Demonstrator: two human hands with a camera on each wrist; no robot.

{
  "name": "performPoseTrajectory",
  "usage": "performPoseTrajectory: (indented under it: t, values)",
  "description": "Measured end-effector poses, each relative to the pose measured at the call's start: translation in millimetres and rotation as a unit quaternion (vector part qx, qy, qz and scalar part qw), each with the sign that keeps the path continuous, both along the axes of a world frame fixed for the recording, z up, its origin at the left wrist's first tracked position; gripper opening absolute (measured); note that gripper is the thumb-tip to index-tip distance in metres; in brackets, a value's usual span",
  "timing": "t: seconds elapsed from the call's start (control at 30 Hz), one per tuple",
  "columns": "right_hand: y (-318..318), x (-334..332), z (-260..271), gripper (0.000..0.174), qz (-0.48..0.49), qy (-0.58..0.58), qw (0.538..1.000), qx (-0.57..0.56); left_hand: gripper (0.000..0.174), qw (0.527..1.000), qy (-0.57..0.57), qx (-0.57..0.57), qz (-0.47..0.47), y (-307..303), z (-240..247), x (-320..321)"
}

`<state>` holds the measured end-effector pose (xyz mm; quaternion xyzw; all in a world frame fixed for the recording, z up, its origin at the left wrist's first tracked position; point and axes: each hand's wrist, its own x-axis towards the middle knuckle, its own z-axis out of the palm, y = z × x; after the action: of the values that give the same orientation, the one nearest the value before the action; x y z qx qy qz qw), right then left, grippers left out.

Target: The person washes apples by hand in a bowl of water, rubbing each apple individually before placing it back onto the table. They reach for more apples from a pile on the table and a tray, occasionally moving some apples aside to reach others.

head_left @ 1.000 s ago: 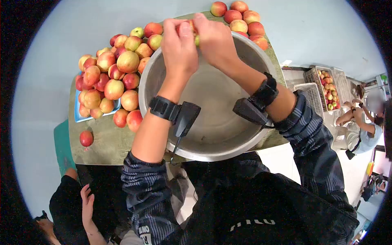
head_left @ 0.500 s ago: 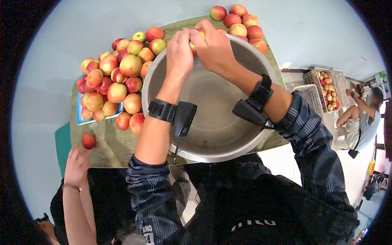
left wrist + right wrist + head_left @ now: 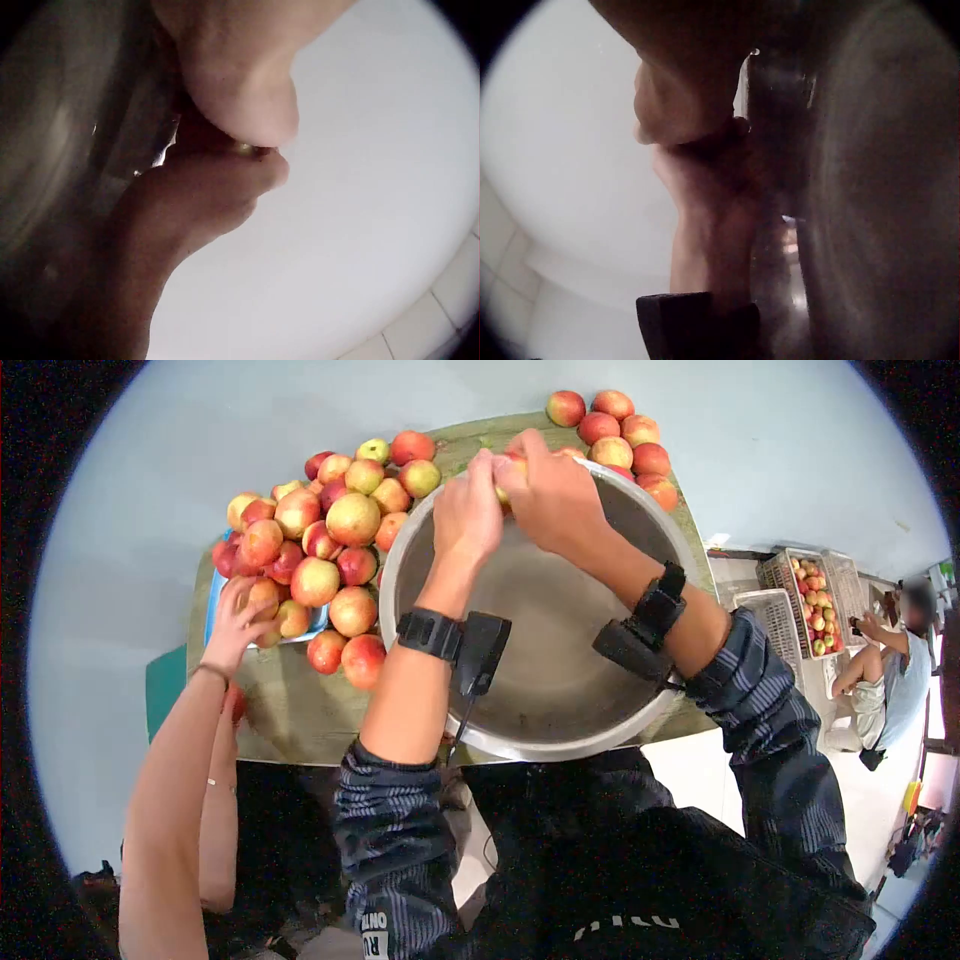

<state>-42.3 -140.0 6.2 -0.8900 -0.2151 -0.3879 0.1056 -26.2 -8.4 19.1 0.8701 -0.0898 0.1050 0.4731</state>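
Note:
Over the far rim of a wide metal basin (image 3: pixel 560 630), my left hand (image 3: pixel 467 515) and right hand (image 3: pixel 555 495) meet around one red-and-yellow fruit (image 3: pixel 515 472). Fingers of both hands curl round it and hide most of its surface. In the left wrist view, a small yellowish bit of the fruit (image 3: pixel 246 148) shows between my left hand (image 3: pixel 244 90) and right hand (image 3: pixel 191 199). The right wrist view has my right hand (image 3: pixel 682 101) above my left (image 3: pixel 709 199), with the fruit hidden between them.
A large fruit pile (image 3: pixel 353 520) lies left of the basin, partly on a blue tray (image 3: pixel 213 605). Another person's hand (image 3: pixel 235 625) touches its near edge. More fruits (image 3: pixel 611 451) sit at the back right. Crates (image 3: pixel 770 615) and a seated person (image 3: pixel 890 670) are at the right.
The other person's hand has moved up from beside the lone red fruit to the pile. The whole scene has shifted slightly right in the head view. My hands still grip the fruit together.

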Motion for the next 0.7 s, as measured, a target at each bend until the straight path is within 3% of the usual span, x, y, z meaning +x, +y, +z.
performPoseTrajectory:
  t: [0.1, 0.13, 0.17, 0.23, 0.3, 0.33, 0.43, 0.5, 0.57, 0.63, 0.7]
  values:
    - [-2, 20, -13, 0.041, 0.110, -0.044, 0.982, 0.147, 0.067, 0.999, -0.024, 0.041, 0.001, 2, 1, -1]
    - [-3, 21, -8, 0.043, 0.103, 0.117, 0.940, 0.302, 0.064, 0.997, -0.053, 0.059, 0.001, -1, 5, -5]
    - [-6, 17, -5, 0.046, 0.089, 0.278, 0.848, 0.442, 0.062, 0.994, -0.077, 0.076, 0.002, -3, 7, -10]
    - [-5, 5, 19, 0.050, 0.047, 0.456, 0.664, 0.591, 0.050, 0.984, -0.141, 0.104, -0.024, -3, 9, -9]
    - [-1, -3, 38, 0.055, 0.000, 0.517, 0.559, 0.648, 0.049, 0.967, -0.219, 0.110, -0.067, 0, 8, -8]
    - [-8, 4, 30, 0.053, 0.024, 0.557, 0.536, 0.634, 0.047, 0.962, -0.216, 0.159, -0.059, 1, 9, -9]
    - [-13, 7, 24, 0.052, 0.042, 0.559, 0.551, 0.619, 0.042, 0.969, -0.153, 0.184, -0.064, 1, 15, -15]
    - [-10, 10, 14, 0.048, 0.072, 0.449, 0.687, 0.567, 0.043, 0.979, -0.134, 0.136, -0.070, 1, 13, -15]
    - [-10, 14, 12, 0.045, 0.064, 0.421, 0.711, 0.559, 0.045, 0.984, -0.121, 0.113, -0.071, 1, 13, -10]
    - [-2, -3, 38, 0.041, 0.016, 0.493, 0.628, 0.602, 0.050, 0.986, -0.102, 0.115, -0.066, 2, 13, -13]
    - [-12, -1, 29, 0.037, 0.077, 0.421, 0.805, 0.411, 0.060, 0.995, -0.060, 0.055, -0.061, 2, 7, -4]
